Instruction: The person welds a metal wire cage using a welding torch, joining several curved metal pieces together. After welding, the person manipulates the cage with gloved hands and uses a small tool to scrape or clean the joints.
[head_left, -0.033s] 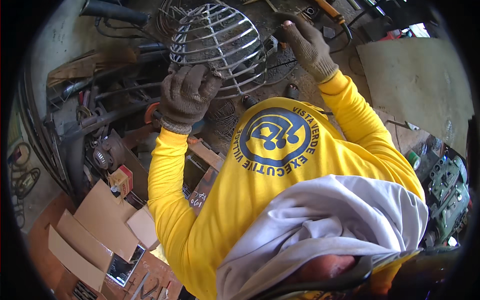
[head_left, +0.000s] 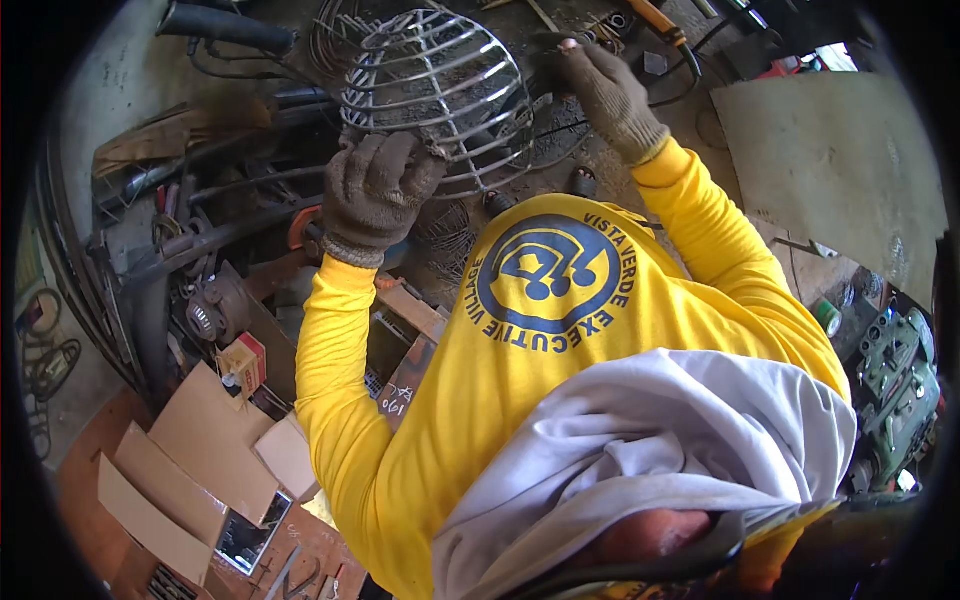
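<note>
Knitted brown gloves cover both hands. The left hand (head_left: pixel 378 190) is closed around the lower rim of a domed wire cage (head_left: pixel 440 95), and the right hand (head_left: pixel 608 95) pinches its far edge with curled fingers. Gripping opposite rims would probably keep the springy frame from twisting. Thin, shiny steel rods curve over scrap-strewn ground, with flat cardboard pieces (head_left: pixel 190 460) lying well apart below.

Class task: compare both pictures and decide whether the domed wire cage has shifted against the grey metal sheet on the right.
No. The domed wire cage sits at the same spot relative to the grey metal sheet; both gloved hands grip it as before.
</note>
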